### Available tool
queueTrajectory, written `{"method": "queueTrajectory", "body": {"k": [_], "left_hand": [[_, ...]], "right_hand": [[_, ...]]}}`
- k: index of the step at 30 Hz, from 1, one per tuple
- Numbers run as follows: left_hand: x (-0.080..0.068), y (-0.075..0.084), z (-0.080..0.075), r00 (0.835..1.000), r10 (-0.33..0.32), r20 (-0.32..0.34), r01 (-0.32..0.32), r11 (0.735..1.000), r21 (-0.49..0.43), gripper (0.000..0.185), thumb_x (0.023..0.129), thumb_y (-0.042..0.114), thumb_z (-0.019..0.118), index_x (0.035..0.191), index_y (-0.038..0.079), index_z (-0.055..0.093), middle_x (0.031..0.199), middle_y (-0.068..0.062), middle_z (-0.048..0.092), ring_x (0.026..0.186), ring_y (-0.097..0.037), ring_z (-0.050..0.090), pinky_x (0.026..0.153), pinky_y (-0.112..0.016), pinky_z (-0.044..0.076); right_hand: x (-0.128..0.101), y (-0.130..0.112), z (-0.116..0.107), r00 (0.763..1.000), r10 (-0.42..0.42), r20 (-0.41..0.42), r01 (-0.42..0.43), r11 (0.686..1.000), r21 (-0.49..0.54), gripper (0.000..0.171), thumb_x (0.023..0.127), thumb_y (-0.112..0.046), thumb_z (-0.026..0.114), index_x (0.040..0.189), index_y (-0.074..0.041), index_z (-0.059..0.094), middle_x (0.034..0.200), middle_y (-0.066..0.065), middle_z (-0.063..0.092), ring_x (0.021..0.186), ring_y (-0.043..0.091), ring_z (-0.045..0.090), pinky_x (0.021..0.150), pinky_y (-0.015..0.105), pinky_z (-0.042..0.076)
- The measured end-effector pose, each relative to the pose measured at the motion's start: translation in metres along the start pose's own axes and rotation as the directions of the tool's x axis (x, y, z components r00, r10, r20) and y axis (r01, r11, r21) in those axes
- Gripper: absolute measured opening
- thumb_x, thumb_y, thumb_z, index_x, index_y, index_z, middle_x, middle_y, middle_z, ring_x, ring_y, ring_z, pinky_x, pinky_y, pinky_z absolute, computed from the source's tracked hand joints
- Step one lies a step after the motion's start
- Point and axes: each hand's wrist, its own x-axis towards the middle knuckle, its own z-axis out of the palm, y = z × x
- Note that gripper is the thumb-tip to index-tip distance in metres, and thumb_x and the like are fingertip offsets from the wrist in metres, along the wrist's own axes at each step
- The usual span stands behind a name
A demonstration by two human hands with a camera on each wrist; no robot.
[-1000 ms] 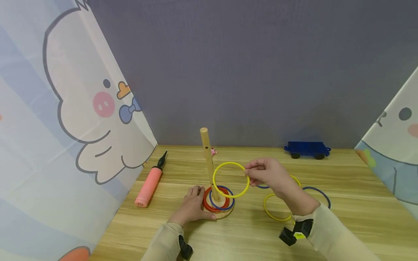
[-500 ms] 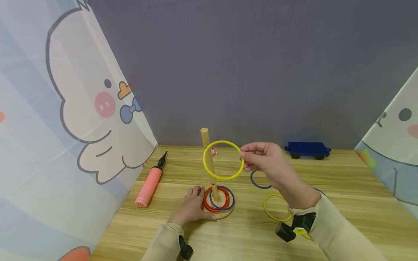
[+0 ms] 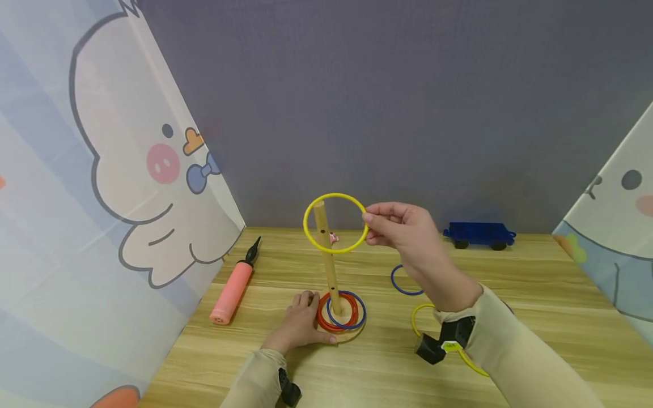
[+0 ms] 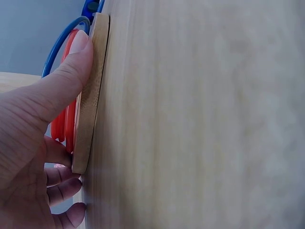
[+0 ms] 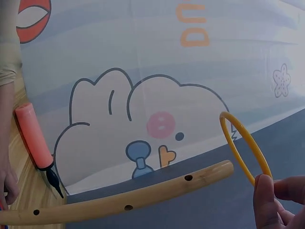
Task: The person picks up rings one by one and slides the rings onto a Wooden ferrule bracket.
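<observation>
My right hand (image 3: pixel 410 235) pinches a yellow ring (image 3: pixel 305 222) between thumb and fingers. In the head view the ring overlaps the top of an upright wooden peg (image 3: pixel 330 272); the right wrist view shows the ring (image 5: pixel 256 148) just above the peg's tip, apart from it. Around the peg's foot, on its round wooden base (image 3: pixel 352 336), lie red rings (image 3: pixel 319 314) and a blue ring (image 3: pixel 365 313). My left hand (image 3: pixel 300 324) grips the base's edge from the left, thumb at the near side. In the left wrist view its thumb (image 4: pixel 71 71) presses against the base's rim (image 4: pixel 90 105).
Right of the peg, a blue ring (image 3: pixel 393 281) and yellow rings (image 3: pixel 415 324) lie on the table, partly hidden by my right arm. A pink hand pump (image 3: pixel 234 290) lies at left. A blue toy wagon (image 3: pixel 479 233) stands at the back right, before a grey wall (image 3: pixel 388 113).
My right hand has raised the yellow ring and carried it left, from beside the peg's lower part up to its top. The left hand has stayed on the base.
</observation>
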Motion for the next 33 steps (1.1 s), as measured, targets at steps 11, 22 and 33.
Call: {"method": "queueTrajectory", "body": {"k": [11,22,33], "left_hand": [[-0.001,0.0,0.002,1.0,-0.004,0.005,0.005,1.0,-0.01,0.12,0.065,0.069,0.078,0.148,-0.006,0.033,0.14,-0.021,0.037,0.128,-0.039,0.032,0.097,-0.057,0.036],[0.0,0.0,0.001,1.0,-0.004,0.005,0.004,1.0,-0.018,0.121,0.064,0.069,0.077,0.148,-0.007,0.034,0.138,-0.022,0.037,0.127,-0.038,0.033,0.097,-0.057,0.036],[0.0,-0.002,0.002,1.0,-0.007,0.008,0.008,0.999,-0.032,0.122,0.065,0.07,0.076,0.149,-0.006,0.032,0.139,-0.021,0.036,0.127,-0.037,0.032,0.099,-0.055,0.034]], "right_hand": [[0.009,0.011,0.011,0.999,0.013,-0.03,-0.012,1.0,0.021,0.025,0.093,-0.008,0.066,0.111,0.009,0.063,0.084,0.01,0.067,0.067,0.013,0.066,0.069,0.029,0.057],[0.007,0.045,0.003,0.992,0.119,-0.042,-0.12,0.993,-0.002,0.028,0.094,-0.005,0.064,0.115,0.012,0.06,0.084,0.009,0.066,0.067,0.013,0.065,0.068,0.028,0.056],[-0.002,0.102,-0.01,0.974,0.222,-0.055,-0.224,0.974,-0.031,0.026,0.093,0.0,0.062,0.114,0.015,0.059,0.082,0.008,0.066,0.067,0.014,0.065,0.066,0.026,0.056]]}}
